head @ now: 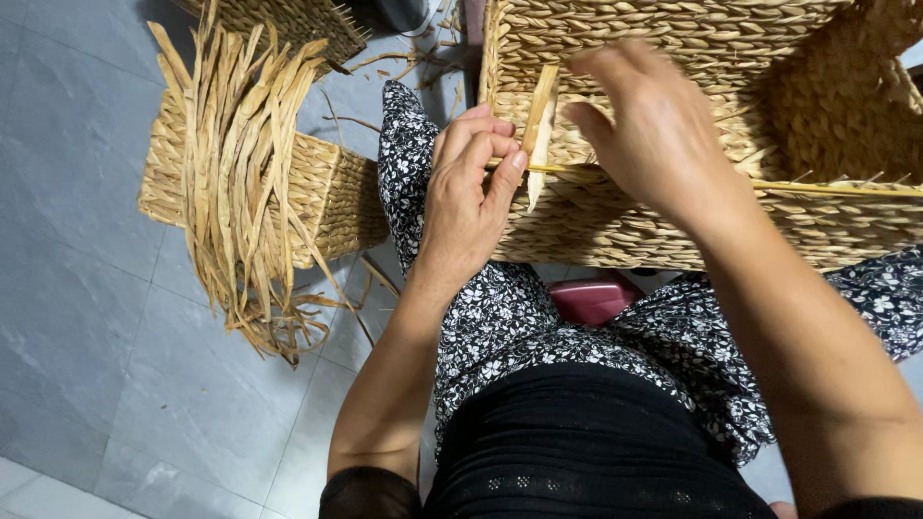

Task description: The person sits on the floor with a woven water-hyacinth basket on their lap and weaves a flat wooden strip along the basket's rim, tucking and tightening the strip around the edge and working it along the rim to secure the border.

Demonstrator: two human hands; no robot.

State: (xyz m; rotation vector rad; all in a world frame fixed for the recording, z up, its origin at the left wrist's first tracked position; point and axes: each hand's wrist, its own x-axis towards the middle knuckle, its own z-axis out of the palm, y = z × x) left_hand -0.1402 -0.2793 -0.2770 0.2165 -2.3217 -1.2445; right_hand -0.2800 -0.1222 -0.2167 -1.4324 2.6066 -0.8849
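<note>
- We are pinching a pale straw strip (540,120) with the left hand (468,192), fingers closed on it at the upper centre of the frame.
- The strip is standing nearly vertical against the woven basket (692,221), crossing a thin horizontal rod (827,188).
- The right hand (646,130) is resting just right of the strip, fingers curled; we cannot tell its grip.
- Both hands are lying equally near; 1 bundle of loose strips (245,183) is lying at the left.
</note>
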